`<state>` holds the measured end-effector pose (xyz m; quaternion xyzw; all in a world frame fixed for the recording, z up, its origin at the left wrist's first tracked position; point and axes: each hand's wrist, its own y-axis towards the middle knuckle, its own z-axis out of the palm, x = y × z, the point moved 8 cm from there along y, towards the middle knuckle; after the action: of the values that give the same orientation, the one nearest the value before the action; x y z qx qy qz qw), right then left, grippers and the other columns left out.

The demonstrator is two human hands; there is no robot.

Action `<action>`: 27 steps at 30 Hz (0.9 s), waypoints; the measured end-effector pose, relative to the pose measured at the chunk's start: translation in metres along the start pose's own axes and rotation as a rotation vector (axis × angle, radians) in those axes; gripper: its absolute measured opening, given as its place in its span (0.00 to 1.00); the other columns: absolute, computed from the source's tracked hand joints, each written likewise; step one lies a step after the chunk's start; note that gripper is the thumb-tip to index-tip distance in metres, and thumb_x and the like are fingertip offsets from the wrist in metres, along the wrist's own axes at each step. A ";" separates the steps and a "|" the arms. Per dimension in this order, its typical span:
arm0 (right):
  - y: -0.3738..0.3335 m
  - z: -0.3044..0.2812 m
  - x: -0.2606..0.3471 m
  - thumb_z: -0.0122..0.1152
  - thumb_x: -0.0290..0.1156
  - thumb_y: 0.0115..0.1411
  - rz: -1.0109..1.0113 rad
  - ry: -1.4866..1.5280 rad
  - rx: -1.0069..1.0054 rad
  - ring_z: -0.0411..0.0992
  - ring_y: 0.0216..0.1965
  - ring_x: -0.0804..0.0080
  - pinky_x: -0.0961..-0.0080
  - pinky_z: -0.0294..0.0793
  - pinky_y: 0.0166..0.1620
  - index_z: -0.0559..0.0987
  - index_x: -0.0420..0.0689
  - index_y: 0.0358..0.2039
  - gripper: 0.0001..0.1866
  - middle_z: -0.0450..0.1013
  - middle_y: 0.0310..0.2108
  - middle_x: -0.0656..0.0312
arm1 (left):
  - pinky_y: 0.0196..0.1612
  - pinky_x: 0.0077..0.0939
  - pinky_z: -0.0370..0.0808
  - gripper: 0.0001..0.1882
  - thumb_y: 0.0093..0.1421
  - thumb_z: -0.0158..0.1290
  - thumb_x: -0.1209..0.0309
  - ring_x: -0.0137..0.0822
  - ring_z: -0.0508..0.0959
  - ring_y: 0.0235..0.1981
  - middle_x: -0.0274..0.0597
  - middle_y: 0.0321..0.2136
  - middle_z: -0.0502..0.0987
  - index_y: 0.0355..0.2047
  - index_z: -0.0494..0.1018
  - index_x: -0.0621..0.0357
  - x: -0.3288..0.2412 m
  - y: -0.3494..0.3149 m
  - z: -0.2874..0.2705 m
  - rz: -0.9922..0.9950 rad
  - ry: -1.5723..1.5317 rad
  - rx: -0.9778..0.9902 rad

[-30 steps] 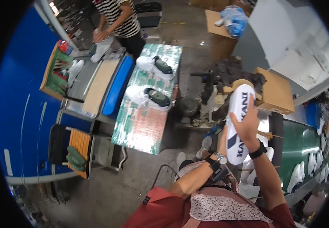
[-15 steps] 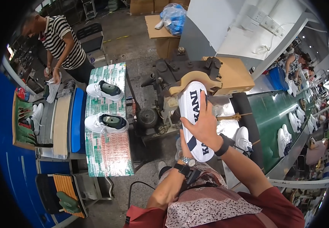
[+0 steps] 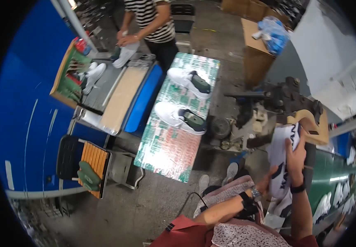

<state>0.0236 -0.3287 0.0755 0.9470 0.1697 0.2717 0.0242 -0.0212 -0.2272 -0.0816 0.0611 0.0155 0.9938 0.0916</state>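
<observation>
Both hands have hold of a white sneaker (image 3: 277, 150) turned sole up, with dark lettering on its sole. My left hand (image 3: 265, 181) supports the end nearer my body; its fingers partly disappear under the shoe. Further up, my right hand (image 3: 296, 158) grips the right side, fingers bent over the edge. The shoe's far end lies just beside the tan curved pad (image 3: 303, 119) of a dark, greasy machine (image 3: 285, 96). Under my hands, another white shoe (image 3: 283, 206) partly shows.
Two white sneakers (image 3: 182, 117) with dark green insides sit on a tape-wrapped table (image 3: 165, 154). Beyond it, a person in a striped shirt (image 3: 157, 20) handles a shoe. A green conveyor (image 3: 328, 168) carrying shoes runs on the right; a slatted chair (image 3: 93, 160) stands left.
The view has swung left, so machine and hands appear further right. The sneaker stays sole up in both hands, now seen more tilted. The striped-shirt person still handles a shoe.
</observation>
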 end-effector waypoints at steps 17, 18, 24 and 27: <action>0.181 0.093 -0.053 0.57 0.47 0.72 0.577 0.154 1.156 0.81 0.28 0.72 0.74 0.81 0.34 0.82 0.38 0.45 0.22 0.83 0.31 0.61 | 0.37 0.21 0.80 0.34 0.65 0.59 0.42 0.28 0.84 0.33 0.38 0.42 0.85 0.58 0.76 0.58 -0.052 -0.036 0.011 -0.107 0.134 -0.054; 0.186 0.108 -0.069 0.57 0.47 0.72 0.643 0.011 1.269 0.81 0.29 0.70 0.72 0.82 0.36 0.83 0.37 0.44 0.23 0.83 0.33 0.59 | 0.37 0.21 0.80 0.34 0.65 0.59 0.42 0.28 0.84 0.33 0.38 0.42 0.85 0.58 0.76 0.58 -0.057 -0.032 0.008 -0.093 0.141 -0.049; 0.162 0.126 0.060 0.61 0.25 0.66 -0.907 -0.633 1.074 0.63 0.69 0.49 0.48 0.66 0.67 0.66 0.43 0.65 0.27 0.68 0.66 0.47 | 0.46 0.26 0.79 0.33 0.67 0.59 0.48 0.30 0.82 0.43 0.43 0.45 0.84 0.57 0.74 0.67 -0.074 -0.055 -0.012 0.186 0.847 -0.419; 0.204 0.104 0.028 0.61 0.27 0.67 -0.783 -0.609 1.081 0.65 0.66 0.51 0.50 0.67 0.65 0.67 0.42 0.64 0.26 0.69 0.63 0.48 | 0.48 0.34 0.80 0.37 0.57 0.67 0.46 0.44 0.85 0.45 0.58 0.45 0.83 0.52 0.77 0.69 -0.117 -0.105 0.055 0.310 1.329 -1.012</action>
<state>0.1636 -0.5067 0.0291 0.7302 0.5918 -0.1536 -0.3049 0.1185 -0.1445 -0.0455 -0.5822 -0.3889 0.7118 -0.0574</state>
